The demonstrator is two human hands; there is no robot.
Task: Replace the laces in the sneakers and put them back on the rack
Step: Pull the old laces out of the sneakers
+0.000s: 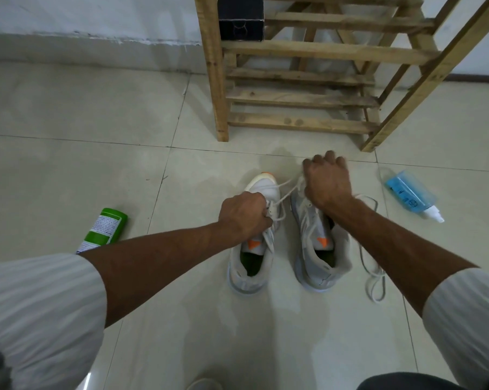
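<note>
Head cam: left hand (pixel 244 213) pinches the lace (pixel 287 190) at the eyelets of the left sneaker (pixel 253 249) on the floor; right hand (pixel 326 181), clenched, pulls the lace's other end, above the right sneaker (pixel 318 249). Lace runs taut btwn hands, slanting up-right. Sneakers' long axes point away, twd rack (pixel 299 94), just beyond right hand.

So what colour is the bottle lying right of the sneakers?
Blue, with a white spray nozzle: the bottle, seen in the head view.
</note>
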